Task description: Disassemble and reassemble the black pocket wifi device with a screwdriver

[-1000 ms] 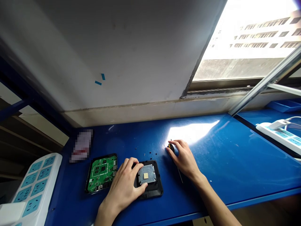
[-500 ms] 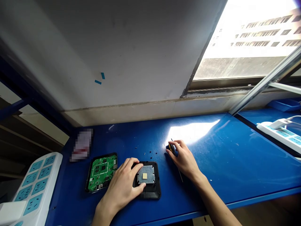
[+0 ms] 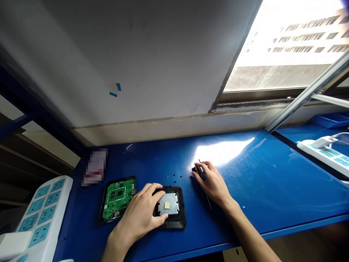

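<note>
Cover (image 3: pixel 176 222) has slid slightly left under my wide-spread left hand (image 3: pixel 141 211); my right hand (image 3: pixel 214 185) holds one screwdriver (image 3: pixel 198 169); perhaps six screws (image 3: pixel 174 175), too tiny for surety.

The left hand (image 3: pixel 141 213) covers the left part of the black cover (image 3: pixel 177 223) and a corner of the green board (image 3: pixel 113 194). The right hand (image 3: pixel 214 186) hides some of the screwdriver (image 3: pixel 198 171). A flat item (image 3: pixel 94 168) is blurred into blocks. Dark bits (image 3: pixel 175 181) are too small to identify. The near power strip (image 3: pixel 47 198) leaves the picture.
</note>
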The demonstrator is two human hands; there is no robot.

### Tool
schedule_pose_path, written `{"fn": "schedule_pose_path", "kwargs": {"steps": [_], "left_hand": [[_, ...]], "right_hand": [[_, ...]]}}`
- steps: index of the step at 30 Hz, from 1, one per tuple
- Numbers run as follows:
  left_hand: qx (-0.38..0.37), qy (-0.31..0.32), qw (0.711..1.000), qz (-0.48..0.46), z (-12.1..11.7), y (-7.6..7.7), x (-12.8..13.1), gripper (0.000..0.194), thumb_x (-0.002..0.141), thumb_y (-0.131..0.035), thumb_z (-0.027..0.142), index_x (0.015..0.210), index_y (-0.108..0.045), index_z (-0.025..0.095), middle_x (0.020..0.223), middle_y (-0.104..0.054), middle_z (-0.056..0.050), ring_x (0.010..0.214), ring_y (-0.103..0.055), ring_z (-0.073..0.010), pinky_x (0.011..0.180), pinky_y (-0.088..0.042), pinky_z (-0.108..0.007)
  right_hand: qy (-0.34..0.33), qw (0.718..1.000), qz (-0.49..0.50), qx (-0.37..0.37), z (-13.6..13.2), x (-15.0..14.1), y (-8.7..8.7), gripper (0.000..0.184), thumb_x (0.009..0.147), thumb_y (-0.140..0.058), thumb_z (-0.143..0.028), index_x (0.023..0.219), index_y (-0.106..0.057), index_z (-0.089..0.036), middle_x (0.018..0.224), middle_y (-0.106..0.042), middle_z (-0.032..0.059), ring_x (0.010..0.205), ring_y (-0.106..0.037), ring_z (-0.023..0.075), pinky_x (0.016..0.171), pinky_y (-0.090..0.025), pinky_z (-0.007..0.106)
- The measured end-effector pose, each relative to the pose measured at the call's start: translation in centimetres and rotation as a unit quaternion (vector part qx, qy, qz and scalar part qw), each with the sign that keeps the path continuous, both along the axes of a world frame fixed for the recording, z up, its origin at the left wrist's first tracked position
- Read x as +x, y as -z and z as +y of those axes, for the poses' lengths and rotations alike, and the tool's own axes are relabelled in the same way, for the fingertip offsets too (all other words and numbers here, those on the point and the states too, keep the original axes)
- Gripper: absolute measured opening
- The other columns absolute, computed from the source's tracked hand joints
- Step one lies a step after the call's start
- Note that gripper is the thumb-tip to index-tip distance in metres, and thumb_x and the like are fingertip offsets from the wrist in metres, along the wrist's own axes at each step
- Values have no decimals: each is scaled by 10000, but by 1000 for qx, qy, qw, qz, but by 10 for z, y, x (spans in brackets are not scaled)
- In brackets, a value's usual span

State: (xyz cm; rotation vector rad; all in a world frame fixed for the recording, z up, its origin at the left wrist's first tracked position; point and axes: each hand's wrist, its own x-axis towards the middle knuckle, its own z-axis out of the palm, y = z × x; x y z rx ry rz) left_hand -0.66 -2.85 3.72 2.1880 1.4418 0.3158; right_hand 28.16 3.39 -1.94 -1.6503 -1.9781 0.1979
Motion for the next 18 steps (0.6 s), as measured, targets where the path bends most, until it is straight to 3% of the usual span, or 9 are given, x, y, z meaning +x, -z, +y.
{"fn": "schedule_pose_path", "kwargs": {"steps": [18], "left_hand": [[-27,-13,999,11,-2,-1,2,507,825,-777,266,1317,-659,278,1409,-598,-55,1255,-615,-312,1052,-556,-465]], "right_hand": [[2,999,-34,-4,-1,-1,-2,316,973,-567,-341,1250,-644,-210,1180,-663,132,1024,-708,295,914,-580,453]]}}
